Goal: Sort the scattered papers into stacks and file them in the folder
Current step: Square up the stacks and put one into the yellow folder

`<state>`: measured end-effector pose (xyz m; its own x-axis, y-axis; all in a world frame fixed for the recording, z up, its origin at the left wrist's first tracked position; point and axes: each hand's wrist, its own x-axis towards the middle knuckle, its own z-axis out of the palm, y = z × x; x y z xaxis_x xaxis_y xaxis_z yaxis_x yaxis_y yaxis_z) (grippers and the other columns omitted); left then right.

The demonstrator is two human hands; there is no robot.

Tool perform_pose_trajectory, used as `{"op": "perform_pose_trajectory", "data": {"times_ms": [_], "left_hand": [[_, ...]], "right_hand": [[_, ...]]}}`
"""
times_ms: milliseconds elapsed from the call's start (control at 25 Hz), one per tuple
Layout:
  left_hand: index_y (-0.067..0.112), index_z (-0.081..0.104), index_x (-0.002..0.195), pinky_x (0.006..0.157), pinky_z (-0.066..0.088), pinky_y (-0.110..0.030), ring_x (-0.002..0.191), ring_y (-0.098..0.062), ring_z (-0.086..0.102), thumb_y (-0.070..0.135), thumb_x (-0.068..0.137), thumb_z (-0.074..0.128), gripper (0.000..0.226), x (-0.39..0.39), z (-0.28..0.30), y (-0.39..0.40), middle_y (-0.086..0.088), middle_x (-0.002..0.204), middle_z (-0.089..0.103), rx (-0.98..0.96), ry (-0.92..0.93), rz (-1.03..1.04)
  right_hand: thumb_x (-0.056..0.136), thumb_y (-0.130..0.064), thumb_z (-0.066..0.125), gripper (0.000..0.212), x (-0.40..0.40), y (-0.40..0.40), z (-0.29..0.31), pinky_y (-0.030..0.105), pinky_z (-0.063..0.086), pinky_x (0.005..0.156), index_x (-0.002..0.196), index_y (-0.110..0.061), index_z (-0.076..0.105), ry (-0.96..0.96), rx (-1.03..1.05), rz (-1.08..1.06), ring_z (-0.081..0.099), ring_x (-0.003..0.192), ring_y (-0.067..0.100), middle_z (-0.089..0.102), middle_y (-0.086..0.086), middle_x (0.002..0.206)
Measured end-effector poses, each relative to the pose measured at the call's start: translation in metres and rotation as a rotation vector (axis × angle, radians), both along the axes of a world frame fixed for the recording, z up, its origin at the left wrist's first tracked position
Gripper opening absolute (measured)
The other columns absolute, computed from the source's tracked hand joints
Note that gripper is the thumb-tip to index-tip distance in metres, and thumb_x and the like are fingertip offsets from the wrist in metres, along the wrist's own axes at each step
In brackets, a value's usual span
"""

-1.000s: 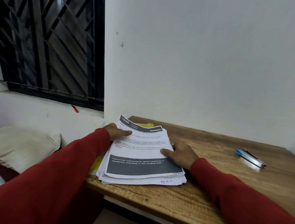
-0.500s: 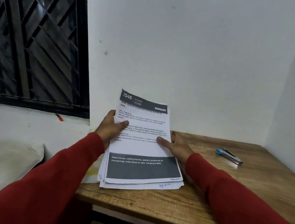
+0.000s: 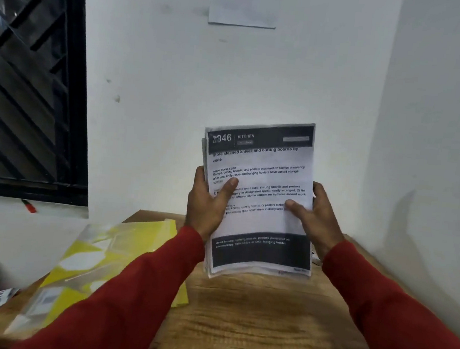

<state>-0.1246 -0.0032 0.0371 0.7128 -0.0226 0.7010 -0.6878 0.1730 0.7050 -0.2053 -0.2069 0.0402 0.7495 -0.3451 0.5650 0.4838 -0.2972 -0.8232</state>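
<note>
- Above the wooden counter (image 3: 251,329), a stack of papers (image 3: 257,199) stands upright, raised clear of the surface.
- Left hand (image 3: 207,203) and right hand (image 3: 316,218) grip its side edges.
- A yellow folder (image 3: 122,248) lies at left.

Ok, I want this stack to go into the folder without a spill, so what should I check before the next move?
1. Both hands on the stack: ok. The left hand and right hand grip the paper stack at its two sides, thumbs on the front sheet.
2. Stack held upright: ok, lifted clear of the wooden table.
3. Edges squared: not ok. Sheets fan out at the bottom left corner.
4. Folder within reach: ok. The yellow folder lies on the table to the left.
5. Folder open to take papers: cannot tell.
6. Loose sheets left behind: cannot tell, the arms hide part of the table.
</note>
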Motion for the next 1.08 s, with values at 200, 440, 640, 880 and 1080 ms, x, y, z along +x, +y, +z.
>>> {"op": "perform_pose_trajectory", "data": {"times_ms": [200, 440, 640, 880, 1080], "left_hand": [[0.023, 0.047, 0.121, 0.071, 0.058, -0.018, 0.091, 0.003, 0.068, 0.031, 0.093, 0.067, 0.035, -0.005, -0.029, -0.018, 0.012, 0.107, 0.067, 0.119, 0.018, -0.02], [0.017, 0.048, 0.121, 0.068, 0.056, -0.017, 0.09, 0.002, 0.068, 0.022, 0.098, 0.06, 0.027, -0.008, -0.024, -0.021, 0.011, 0.106, 0.066, 0.131, 0.016, -0.036], [0.022, 0.047, 0.12, 0.068, 0.056, -0.017, 0.089, 0.005, 0.068, 0.028, 0.097, 0.06, 0.027, -0.005, -0.038, -0.019, 0.01, 0.11, 0.067, 0.206, 0.095, -0.064], [0.027, 0.057, 0.121, 0.088, 0.054, -0.025, 0.103, -0.004, 0.066, 0.026, 0.095, 0.064, 0.026, 0.008, -0.047, -0.018, 0.009, 0.115, 0.07, 0.266, 0.182, -0.054], [0.008, 0.064, 0.12, 0.097, 0.053, -0.05, 0.106, -0.029, 0.07, 0.01, 0.086, 0.075, 0.035, 0.015, -0.05, -0.012, -0.012, 0.12, 0.071, 0.341, 0.616, -0.327]], "right_hand": [[0.093, -0.017, 0.066, 0.041, -0.014, -0.02, -0.015, 0.022, 0.058, 0.079, 0.129, -0.021, 0.048, 0.031, 0.035, 0.006, 0.068, 0.102, 0.006, 0.067, -0.006, 0.119], [0.097, -0.009, 0.059, 0.035, -0.009, -0.016, -0.017, 0.021, 0.056, 0.077, 0.115, -0.037, 0.049, 0.036, 0.003, -0.019, 0.066, 0.103, 0.005, 0.066, -0.012, 0.117], [0.096, -0.013, 0.06, 0.035, -0.008, -0.024, -0.037, 0.026, 0.055, 0.085, 0.123, -0.034, 0.05, 0.117, 0.046, 0.039, 0.066, 0.107, 0.007, 0.067, -0.01, 0.121], [0.092, -0.006, 0.064, 0.036, -0.011, -0.027, -0.035, 0.035, 0.053, 0.093, 0.12, -0.028, 0.058, 0.195, 0.017, -0.013, 0.067, 0.105, 0.013, 0.07, -0.003, 0.118], [0.089, 0.003, 0.064, 0.03, -0.023, -0.046, -0.031, 0.014, 0.053, 0.062, 0.107, -0.021, 0.064, 0.428, -0.019, 0.027, 0.07, 0.079, 0.008, 0.074, -0.005, 0.099]]}}
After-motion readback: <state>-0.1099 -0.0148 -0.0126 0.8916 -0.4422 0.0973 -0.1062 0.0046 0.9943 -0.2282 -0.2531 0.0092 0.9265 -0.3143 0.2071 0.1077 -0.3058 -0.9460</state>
